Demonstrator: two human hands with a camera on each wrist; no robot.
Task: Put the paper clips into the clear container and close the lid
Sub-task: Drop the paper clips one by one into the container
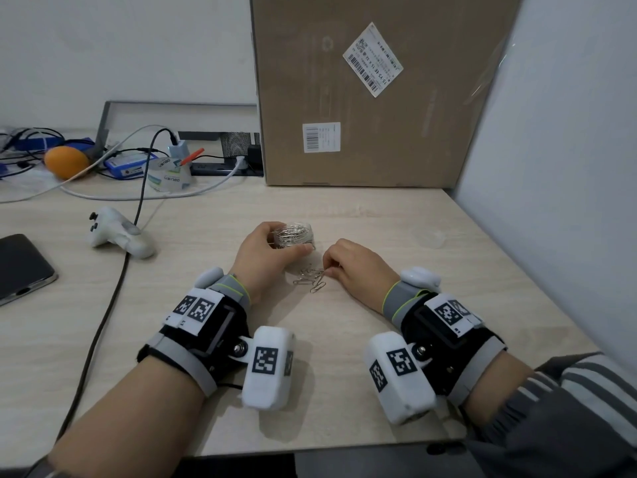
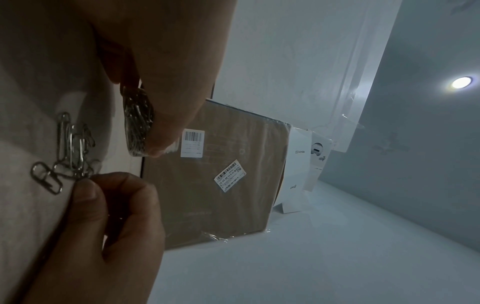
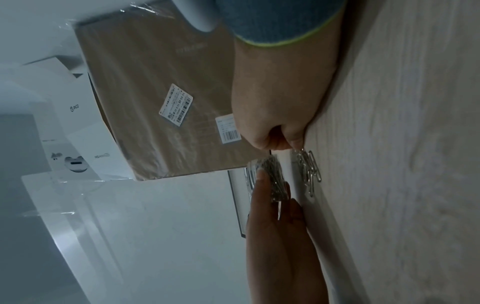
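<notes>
In the middle of the head view, the left hand [image 1: 265, 251] curls its fingers [image 1: 303, 249] round the clear container [image 1: 294, 235], which is already packed with silver clips and seems to be held just clear of the surface [image 1: 362, 215]. Just below it in the frame, a small heap of loose paper clips [image 1: 310, 277] lies on the surface, and the right hand [image 1: 358, 267] has its fingers [image 2: 85, 191] drawn together in a pinch at the heap's right edge; whether a clip is truly caught cannot be told.

The step in hand looks like gathering the last clips. It would go best if the pinch takes the tangled bunch together, while the left hand keeps the container's mouth level and near. A faint clear piece at the right of the frame, possibly the lid [image 1: 429, 236], lies well apart and has yet to go on.
</notes>
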